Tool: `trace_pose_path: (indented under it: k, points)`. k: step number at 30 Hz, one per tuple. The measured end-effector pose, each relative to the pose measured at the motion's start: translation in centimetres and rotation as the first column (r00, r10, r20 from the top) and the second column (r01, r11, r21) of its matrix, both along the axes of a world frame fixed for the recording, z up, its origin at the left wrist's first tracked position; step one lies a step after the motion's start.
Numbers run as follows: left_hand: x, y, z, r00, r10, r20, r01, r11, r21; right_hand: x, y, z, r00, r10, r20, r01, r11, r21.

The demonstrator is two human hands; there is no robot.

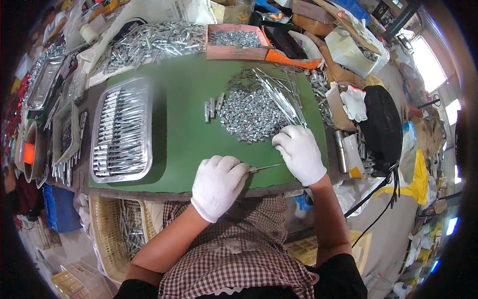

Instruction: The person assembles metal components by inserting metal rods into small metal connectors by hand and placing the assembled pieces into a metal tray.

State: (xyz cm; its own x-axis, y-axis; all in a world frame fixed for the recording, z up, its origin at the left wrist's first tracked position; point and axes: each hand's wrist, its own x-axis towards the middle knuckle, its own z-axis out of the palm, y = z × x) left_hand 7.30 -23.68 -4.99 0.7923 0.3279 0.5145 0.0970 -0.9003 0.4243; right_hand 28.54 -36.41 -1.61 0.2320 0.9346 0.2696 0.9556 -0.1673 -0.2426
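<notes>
White-gloved, my left hand [219, 185] is closed around one end of a thin metal rod [269, 166] near the front edge of the green work mat [186, 139]. The rod points right, with a thicker collar beside my fingers. My right hand [301, 153], also gloved, has its fingers bent together at the lower right edge of a pile of small metal nuts [254, 114]; anything in its fingertips is hidden. Long thin rods [279, 97] lie fanned out just beyond that hand. A few short metal sleeves [213, 108] rest left of the pile.
On the left, a clear tray [149, 158] holds rows of assembled rods. At the back stand a pink box [219, 53] of small parts and a heap of metal sleeves [149, 44]. A spare white glove [354, 103] lies right, beside a black bag-like object [382, 127].
</notes>
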Motion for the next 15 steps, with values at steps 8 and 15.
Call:
trace_pose_path:
  k: [8,15]
  points:
    - [-0.2,0.1,-0.3,1.0,0.009,-0.002,-0.009,1.0,0.0,-4.1,-0.8,0.8,0.985,0.073,-0.157,-0.067,0.997,0.042]
    - [-0.1,0.0,0.2,1.0,-0.001,-0.024,0.001,1.0,0.0,-6.1,-1.2,-0.8,0.977,0.073,-0.203,-0.029,0.977,0.211]
